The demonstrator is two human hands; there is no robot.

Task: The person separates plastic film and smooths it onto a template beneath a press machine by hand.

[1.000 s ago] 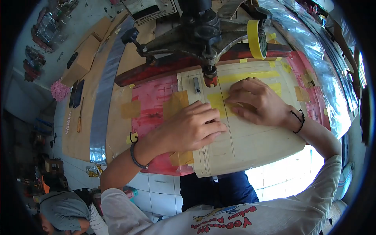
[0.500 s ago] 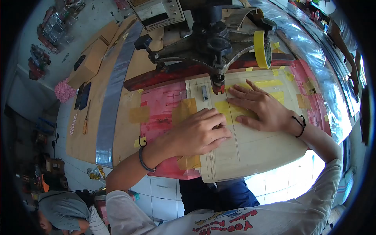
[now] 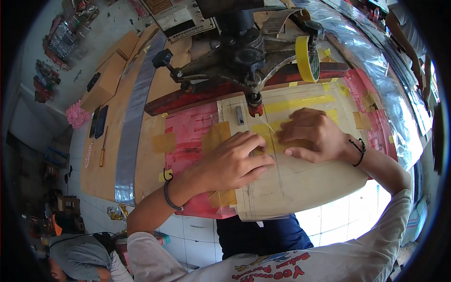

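My left hand rests over a cream sheet with ruled lines. Its fingers are curled, thumb and index close together; whatever they hold, if anything, is hidden. To its right, my right hand has bent fingers and the thumb held apart, over yellow tape on the sheet. A thin pale strip stands up near its fingertips, and I cannot tell whether they touch it. A small grey metal bar lies beyond my left hand. Pink-red film with brown tape patches borders the sheet.
A dark clamp-like machine head with a red tip overhangs the sheet, a yellow tape roll hanging on its arm. Along the back runs a red bar. Phones and a wooden-handled tool lie left. A person is at lower left.
My right hand has gone from lying flat with spread fingers to bent fingers. A thin strip now shows near its fingertips. My left hand stays nearly in place; the whole view has shifted slightly.
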